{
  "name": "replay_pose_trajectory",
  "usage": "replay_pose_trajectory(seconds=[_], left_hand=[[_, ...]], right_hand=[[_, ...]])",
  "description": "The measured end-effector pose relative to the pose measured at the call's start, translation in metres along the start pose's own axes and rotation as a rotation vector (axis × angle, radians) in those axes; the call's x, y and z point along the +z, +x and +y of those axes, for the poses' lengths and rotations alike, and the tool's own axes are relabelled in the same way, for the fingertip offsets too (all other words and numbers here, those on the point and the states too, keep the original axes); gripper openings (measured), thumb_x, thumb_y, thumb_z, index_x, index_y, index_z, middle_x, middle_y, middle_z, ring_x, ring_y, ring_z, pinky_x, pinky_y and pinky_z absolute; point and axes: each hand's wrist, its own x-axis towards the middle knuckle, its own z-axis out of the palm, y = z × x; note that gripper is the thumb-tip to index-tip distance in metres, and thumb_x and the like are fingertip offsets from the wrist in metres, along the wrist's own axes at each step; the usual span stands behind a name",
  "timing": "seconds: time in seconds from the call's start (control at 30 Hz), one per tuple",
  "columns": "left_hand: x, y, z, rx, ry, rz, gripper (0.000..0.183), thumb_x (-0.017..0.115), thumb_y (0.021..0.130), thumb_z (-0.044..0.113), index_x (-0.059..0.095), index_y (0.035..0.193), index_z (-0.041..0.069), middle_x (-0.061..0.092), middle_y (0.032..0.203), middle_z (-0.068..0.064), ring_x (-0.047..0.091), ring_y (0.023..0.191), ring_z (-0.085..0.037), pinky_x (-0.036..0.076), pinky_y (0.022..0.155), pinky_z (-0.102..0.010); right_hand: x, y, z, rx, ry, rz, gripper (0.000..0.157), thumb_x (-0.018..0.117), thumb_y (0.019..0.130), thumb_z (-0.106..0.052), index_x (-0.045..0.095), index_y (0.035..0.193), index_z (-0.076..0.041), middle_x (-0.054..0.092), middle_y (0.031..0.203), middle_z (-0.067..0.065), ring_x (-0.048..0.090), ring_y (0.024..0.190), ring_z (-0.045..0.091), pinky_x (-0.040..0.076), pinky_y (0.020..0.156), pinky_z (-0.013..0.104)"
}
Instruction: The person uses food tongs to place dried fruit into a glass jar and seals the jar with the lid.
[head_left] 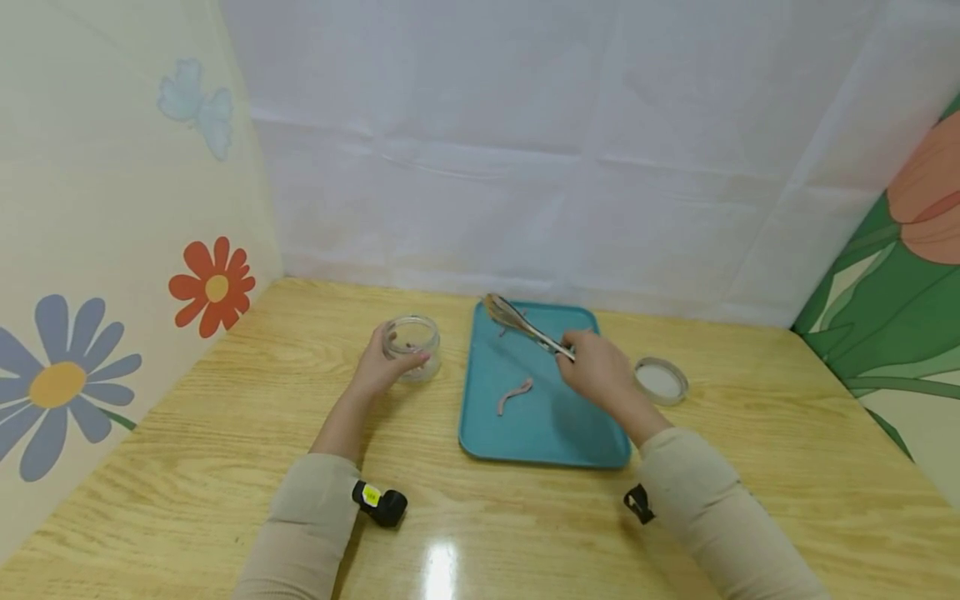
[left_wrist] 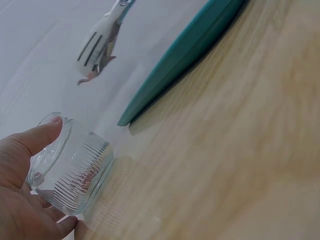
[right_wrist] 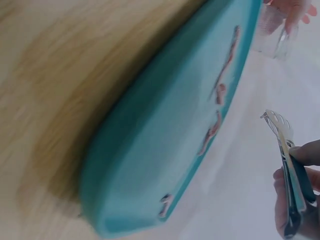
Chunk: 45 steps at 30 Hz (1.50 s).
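With fingers and thumb curled round its side, my left hand [head_left: 381,365] holds a clear glass jar [head_left: 422,368] that stands on the table. A few small reddish bits [left_wrist: 87,179] lie inside the jar. Metal tongs [head_left: 527,325] are gripped in my right hand [head_left: 600,367], above the far left part of the blue-green tray [head_left: 558,425]. Between the slotted tong ends a thin pink strip [left_wrist: 90,77] is caught and dangles. More pink worm-like strips lie on the tray, one curved strip [head_left: 516,395] near its middle and another strip [right_wrist: 165,205] by one edge.
A round lid [head_left: 660,381], pale inside, lies just right of the tray. The wooden table [head_left: 247,467] runs back to a white cloth [head_left: 480,167]. Painted flower panels [head_left: 90,250] stand at both sides.
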Motion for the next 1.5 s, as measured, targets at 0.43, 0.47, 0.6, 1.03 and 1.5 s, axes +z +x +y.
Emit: replay_pose_trajectory(seconds=[0.43,0.47,0.6,1.03,1.5], left_hand=[[0.002,-0.002,-0.001,0.03,0.014,0.022,0.093,0.068,0.074,0.032,0.005,0.139,0.011,0.012,0.139,-0.019,0.018,0.122,-0.038,0.026,0.094,-0.047],[0.001,0.0,-0.002,0.019,0.002,0.017,0.092,0.068,0.074,0.03,0.004,0.139,0.011,0.011,0.139,-0.018,0.018,0.122,-0.037,0.025,0.094,-0.046],[0.001,0.002,-0.003,-0.001,-0.013,0.012,0.09,0.067,0.076,0.025,0.004,0.139,0.013,0.01,0.14,-0.016,0.017,0.123,-0.035,0.025,0.095,-0.045],[0.001,0.005,-0.004,-0.007,-0.002,0.009,0.091,0.068,0.076,0.025,0.004,0.139,0.011,0.011,0.139,-0.017,0.02,0.122,-0.036,0.027,0.094,-0.044],[0.001,0.0,0.002,0.003,-0.042,-0.005,0.09,0.067,0.077,0.022,0.003,0.139,0.011,0.008,0.14,-0.018,0.03,0.118,-0.035,0.027,0.094,-0.044]], right_hand=[[-0.002,0.0,-0.035,-0.094,0.09,0.082,0.008,0.058,0.082,-0.019,0.057,0.077,-0.012,0.051,0.065,-0.001,0.042,0.049,0.015,0.032,0.038,0.028],[-0.001,0.0,-0.037,-0.101,0.095,0.087,0.008,0.059,0.082,-0.018,0.057,0.077,-0.012,0.051,0.065,-0.001,0.042,0.049,0.014,0.032,0.039,0.027],[0.003,0.001,-0.045,-0.131,0.121,0.106,0.008,0.059,0.081,-0.017,0.056,0.075,-0.013,0.052,0.065,-0.003,0.043,0.051,0.013,0.033,0.041,0.027],[0.013,0.004,-0.072,-0.126,0.121,0.098,0.006,0.06,0.08,-0.021,0.058,0.078,-0.016,0.053,0.069,-0.004,0.046,0.055,0.012,0.035,0.042,0.027],[0.03,0.002,-0.079,-0.121,0.139,0.109,0.007,0.061,0.079,-0.018,0.056,0.075,-0.016,0.054,0.067,-0.004,0.048,0.055,0.013,0.037,0.045,0.029]])
